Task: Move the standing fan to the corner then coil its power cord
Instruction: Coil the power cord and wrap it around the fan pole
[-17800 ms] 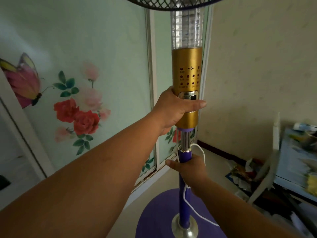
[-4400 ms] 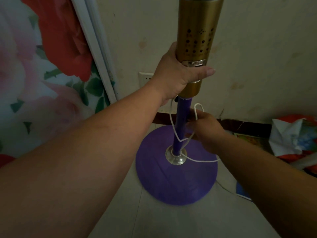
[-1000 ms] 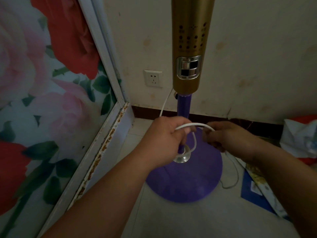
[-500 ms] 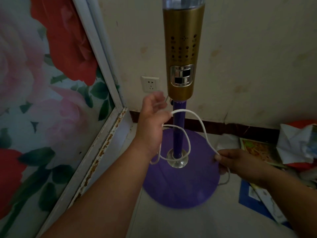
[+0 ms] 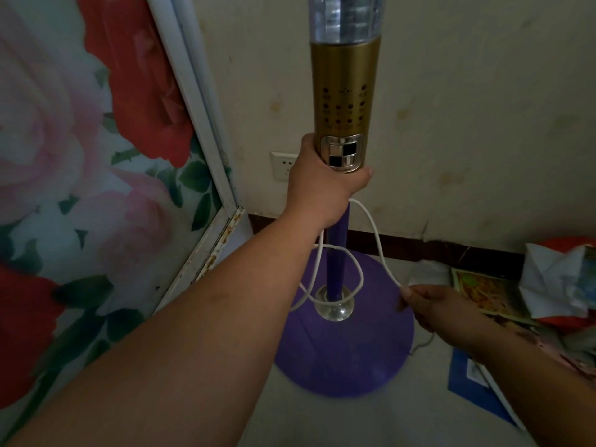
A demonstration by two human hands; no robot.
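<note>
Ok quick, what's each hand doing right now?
Left hand: grips the bottom of the fan's gold column.
Right hand: pinches the white power cord.

Coiling the white power cord (image 5: 375, 235) round the standing fan (image 5: 343, 101) in the corner

Gripping the bottom of the gold column with the left hand (image 5: 322, 185), pinching the cord out to the side with the right hand (image 5: 429, 304); looping loosely about the purple pole above the round purple base (image 5: 348, 356), standing near a wall socket (image 5: 283, 164) and a flowered panel (image 5: 96, 156), beside scattered papers (image 5: 490, 295) on the floor
</note>
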